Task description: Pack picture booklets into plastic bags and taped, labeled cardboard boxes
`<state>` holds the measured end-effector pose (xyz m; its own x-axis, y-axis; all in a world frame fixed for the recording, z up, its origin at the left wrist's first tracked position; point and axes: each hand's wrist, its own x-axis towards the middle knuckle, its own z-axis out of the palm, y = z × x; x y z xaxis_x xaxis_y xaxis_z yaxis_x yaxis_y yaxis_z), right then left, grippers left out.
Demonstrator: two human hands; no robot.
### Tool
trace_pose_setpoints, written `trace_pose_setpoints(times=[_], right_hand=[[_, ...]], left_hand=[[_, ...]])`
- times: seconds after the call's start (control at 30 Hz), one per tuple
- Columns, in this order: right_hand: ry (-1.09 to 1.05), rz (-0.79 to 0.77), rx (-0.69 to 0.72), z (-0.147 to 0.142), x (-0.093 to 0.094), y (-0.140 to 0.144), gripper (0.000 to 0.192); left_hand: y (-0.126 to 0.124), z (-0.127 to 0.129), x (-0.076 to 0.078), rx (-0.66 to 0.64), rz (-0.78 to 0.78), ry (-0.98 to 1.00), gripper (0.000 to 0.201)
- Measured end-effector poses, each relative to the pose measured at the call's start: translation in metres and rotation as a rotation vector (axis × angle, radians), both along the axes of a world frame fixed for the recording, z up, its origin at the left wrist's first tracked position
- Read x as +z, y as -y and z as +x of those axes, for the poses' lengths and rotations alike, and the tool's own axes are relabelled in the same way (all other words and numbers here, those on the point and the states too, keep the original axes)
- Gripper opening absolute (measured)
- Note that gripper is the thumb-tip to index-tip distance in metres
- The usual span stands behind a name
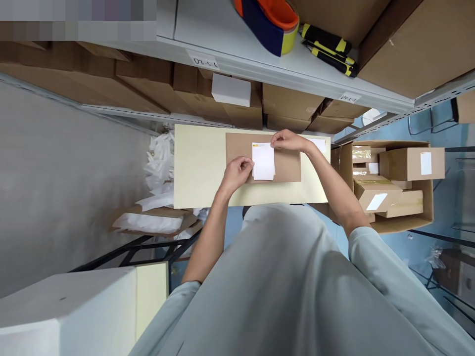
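A small stack of white paper labels [263,163], with a little yellow mark at its top left, lies over a flat brown cardboard piece [287,165]. My left hand [238,173] pinches the stack's left edge between thumb and fingers. At the upper right corner, my right hand [288,140] has its fingertips closed on the paper. Beyond my right wrist, another white sheet [316,144] with a yellow mark shows in part. All of this rests on a pale yellow tabletop [202,168].
Right of the table, a large open carton [429,198] holds several small taped boxes. Above the far edge runs a grey shelf [230,44] with a tape dispenser [272,22] and utility knives [328,47]. Crumpled white packaging [159,163] piles up at the left.
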<state>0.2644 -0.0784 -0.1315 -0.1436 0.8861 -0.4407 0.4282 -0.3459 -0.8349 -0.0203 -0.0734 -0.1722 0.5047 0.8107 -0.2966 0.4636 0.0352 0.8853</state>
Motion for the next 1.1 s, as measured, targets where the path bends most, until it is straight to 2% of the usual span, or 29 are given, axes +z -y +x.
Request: trace_pose_setpoints(times=[0.5,0.73,1.1], right_hand=[[0.127,0.076,0.056,-0.001,-0.016,-0.006,0.005],[0.137,0.095,0.041,0.0,-0.024,-0.006,0.004],[0.163,0.118,0.036,-0.002,-0.028,-0.003,0.006]], left_hand=[[-0.003,0.008,-0.001,0.044,0.031,-0.123,0.016],[0.0,0.014,-0.002,0.099,0.044,-0.138,0.016],[0.0,0.016,0.001,0.101,0.055,-0.178,0.017]])
